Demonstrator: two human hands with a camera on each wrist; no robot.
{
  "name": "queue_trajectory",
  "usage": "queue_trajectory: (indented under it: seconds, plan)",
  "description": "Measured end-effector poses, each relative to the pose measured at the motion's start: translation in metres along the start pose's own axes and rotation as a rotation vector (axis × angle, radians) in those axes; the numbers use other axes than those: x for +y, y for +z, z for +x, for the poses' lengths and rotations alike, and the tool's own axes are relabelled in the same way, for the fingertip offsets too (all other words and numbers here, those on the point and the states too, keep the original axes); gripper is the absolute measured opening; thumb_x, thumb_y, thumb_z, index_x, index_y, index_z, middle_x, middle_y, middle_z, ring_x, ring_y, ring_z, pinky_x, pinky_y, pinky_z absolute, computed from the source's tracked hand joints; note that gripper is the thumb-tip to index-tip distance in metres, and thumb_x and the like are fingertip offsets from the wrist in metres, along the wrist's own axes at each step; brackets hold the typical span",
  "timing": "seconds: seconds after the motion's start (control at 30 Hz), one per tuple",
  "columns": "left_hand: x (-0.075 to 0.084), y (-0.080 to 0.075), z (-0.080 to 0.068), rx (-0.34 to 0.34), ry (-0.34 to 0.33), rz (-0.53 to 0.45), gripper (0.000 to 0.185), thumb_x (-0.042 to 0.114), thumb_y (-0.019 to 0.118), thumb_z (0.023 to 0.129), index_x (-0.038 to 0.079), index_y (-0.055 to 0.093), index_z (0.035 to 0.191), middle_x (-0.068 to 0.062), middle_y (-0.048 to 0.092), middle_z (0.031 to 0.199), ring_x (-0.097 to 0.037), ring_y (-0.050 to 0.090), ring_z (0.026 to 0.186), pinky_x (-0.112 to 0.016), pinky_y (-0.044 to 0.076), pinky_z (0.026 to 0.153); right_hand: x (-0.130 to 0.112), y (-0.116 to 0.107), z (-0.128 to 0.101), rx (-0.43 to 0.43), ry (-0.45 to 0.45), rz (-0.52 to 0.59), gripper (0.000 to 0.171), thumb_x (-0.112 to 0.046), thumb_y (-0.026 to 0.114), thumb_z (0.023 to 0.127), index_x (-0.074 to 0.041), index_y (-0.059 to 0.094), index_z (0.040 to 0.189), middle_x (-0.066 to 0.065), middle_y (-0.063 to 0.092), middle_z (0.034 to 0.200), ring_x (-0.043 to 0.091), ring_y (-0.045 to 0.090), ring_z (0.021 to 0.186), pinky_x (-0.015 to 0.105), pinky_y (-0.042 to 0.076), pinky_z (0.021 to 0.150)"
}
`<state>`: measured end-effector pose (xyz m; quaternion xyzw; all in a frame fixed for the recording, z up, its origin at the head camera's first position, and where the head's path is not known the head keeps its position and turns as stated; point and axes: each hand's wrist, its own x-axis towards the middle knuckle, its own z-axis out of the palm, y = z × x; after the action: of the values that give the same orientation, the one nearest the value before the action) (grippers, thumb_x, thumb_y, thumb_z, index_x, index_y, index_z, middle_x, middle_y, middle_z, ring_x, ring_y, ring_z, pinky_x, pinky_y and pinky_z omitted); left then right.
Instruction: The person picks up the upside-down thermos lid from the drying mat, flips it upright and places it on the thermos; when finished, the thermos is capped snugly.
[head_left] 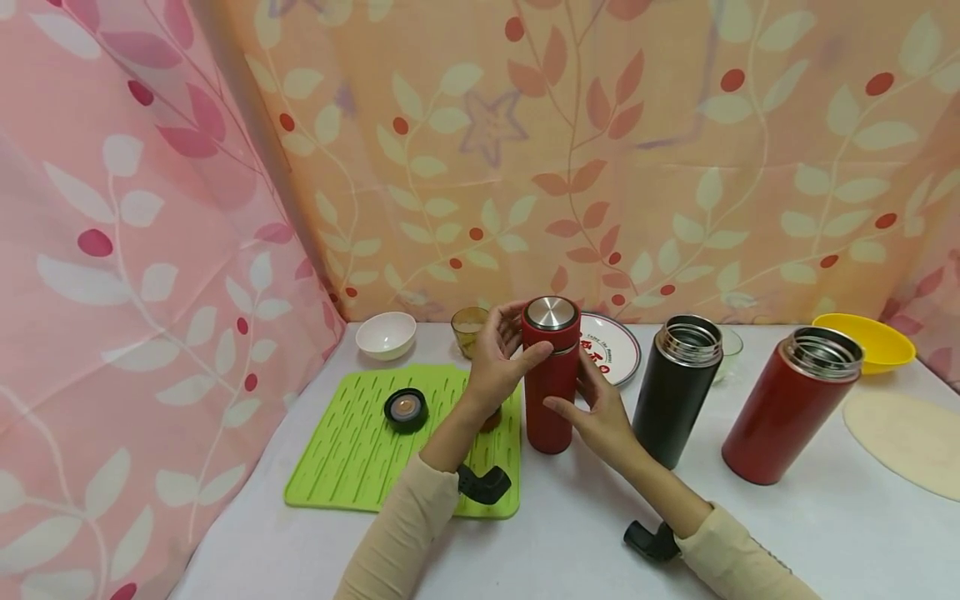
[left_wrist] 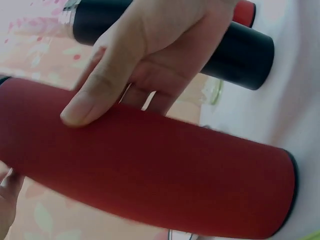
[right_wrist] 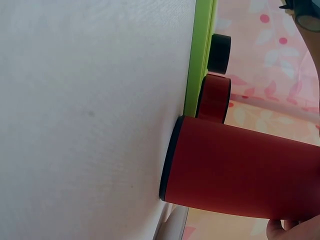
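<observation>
A red thermos bottle (head_left: 549, 400) stands upright on the table, its red lid with a steel top (head_left: 552, 313) seated on its mouth. My left hand (head_left: 495, 358) grips it near the top, thumb across the lid's lower edge. Lower down, my right hand (head_left: 600, 412) holds the body, its thumb lying along the front, as the left wrist view shows close up. In the right wrist view the bottle's dark base (right_wrist: 171, 159) meets the table. Open-mouthed black (head_left: 677, 392) and red (head_left: 793, 404) thermos bottles stand to the right.
A green mat (head_left: 352, 450) at left bears a black lid (head_left: 406, 410) and a red lid (head_left: 491, 421), partly behind my left wrist. Along the back are a white bowl (head_left: 386, 335), an amber glass (head_left: 467, 337), a plate (head_left: 618, 346) and a yellow bowl (head_left: 877, 346). A beige round mat (head_left: 907, 437) lies far right.
</observation>
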<state>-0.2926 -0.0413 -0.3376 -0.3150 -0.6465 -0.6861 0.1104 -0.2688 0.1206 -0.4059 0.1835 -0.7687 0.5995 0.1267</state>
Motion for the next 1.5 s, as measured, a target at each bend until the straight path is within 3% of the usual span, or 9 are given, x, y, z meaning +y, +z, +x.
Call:
queue_trajectory:
  seconds: [0.1,0.23,0.33,0.63,0.87,1.03,1.17,1.3,1.5]
  plan:
    - [0.007,0.007,0.000,0.039,0.011,0.061,0.081,0.026,0.076,0.074,-0.004,0.029,0.132,-0.019,0.041,0.133,-0.028,0.046,0.120,-0.033,0.041,0.102,0.001,0.000,-0.001,-0.001,0.011,-0.006,0.083,-0.023,0.070,0.081,-0.023,0.021,0.147,0.006,0.039,0.144,0.028,0.042,0.129,0.040,0.037,0.103]
    - [0.023,0.016,-0.001,0.100,0.014,0.132,0.070,0.002,0.075,0.073,-0.009,0.031,0.126,-0.019,0.041,0.127,-0.026,0.047,0.113,-0.033,0.043,0.100,0.000,0.001,-0.001,-0.003,0.021,-0.010,0.083,-0.024,0.070,0.081,-0.023,0.020,0.147,0.006,0.039,0.145,0.028,0.041,0.130,0.040,0.037,0.103]
    - [0.031,0.019,-0.002,0.115,0.019,0.132,0.065,-0.006,0.072,0.073,-0.010,0.033,0.125,-0.022,0.043,0.125,-0.028,0.049,0.111,-0.034,0.045,0.098,-0.003,0.001,-0.002,-0.001,0.022,-0.015,0.082,-0.022,0.070,0.081,-0.023,0.020,0.147,0.007,0.040,0.143,0.028,0.043,0.129,0.040,0.037,0.103]
    - [0.028,0.017,-0.006,0.085,0.053,0.143,0.061,-0.003,0.067,0.079,-0.011,0.035,0.130,-0.025,0.045,0.129,-0.035,0.052,0.115,-0.038,0.043,0.100,-0.031,0.000,-0.006,-0.010,0.034,-0.030,0.080,-0.008,0.067,0.082,-0.009,0.020,0.147,0.017,0.039,0.142,0.035,0.042,0.128,0.046,0.037,0.102]
    - [0.027,0.012,-0.008,0.027,0.038,0.127,0.062,-0.007,0.061,0.083,-0.008,0.031,0.137,-0.024,0.042,0.134,-0.034,0.045,0.124,-0.041,0.037,0.105,-0.020,0.000,-0.004,-0.009,0.037,-0.019,0.081,-0.012,0.069,0.082,-0.014,0.020,0.147,0.013,0.039,0.143,0.033,0.042,0.128,0.044,0.036,0.103]
    - [0.028,0.018,-0.008,0.084,0.017,0.225,0.070,0.002,0.072,0.077,-0.005,0.035,0.136,-0.021,0.040,0.127,-0.028,0.045,0.120,-0.034,0.041,0.102,-0.003,0.000,-0.002,-0.006,0.038,-0.035,0.083,-0.023,0.070,0.081,-0.023,0.019,0.147,0.006,0.037,0.145,0.029,0.042,0.130,0.041,0.037,0.103]
    - [0.028,0.020,-0.008,0.121,0.030,0.211,0.066,0.002,0.072,0.076,-0.005,0.039,0.132,-0.019,0.040,0.124,-0.026,0.046,0.115,-0.031,0.043,0.100,-0.001,0.001,-0.002,-0.001,0.024,-0.037,0.084,-0.026,0.070,0.080,-0.024,0.020,0.147,0.006,0.038,0.145,0.029,0.042,0.129,0.041,0.037,0.102]
    - [0.028,0.017,-0.008,0.087,0.040,0.177,0.062,-0.001,0.069,0.079,-0.007,0.038,0.132,-0.021,0.043,0.126,-0.028,0.047,0.117,-0.033,0.041,0.102,-0.001,0.001,-0.001,0.004,0.012,-0.035,0.083,-0.024,0.070,0.081,-0.025,0.020,0.147,0.006,0.040,0.144,0.028,0.043,0.129,0.041,0.038,0.102]
    - [0.019,0.001,-0.005,-0.047,0.038,0.065,0.056,-0.003,0.059,0.086,-0.008,0.033,0.135,-0.025,0.044,0.132,-0.033,0.046,0.123,-0.037,0.039,0.104,-0.012,0.000,-0.003,-0.003,-0.009,-0.026,0.082,-0.015,0.069,0.081,-0.017,0.020,0.147,0.010,0.040,0.143,0.031,0.044,0.128,0.042,0.038,0.102]
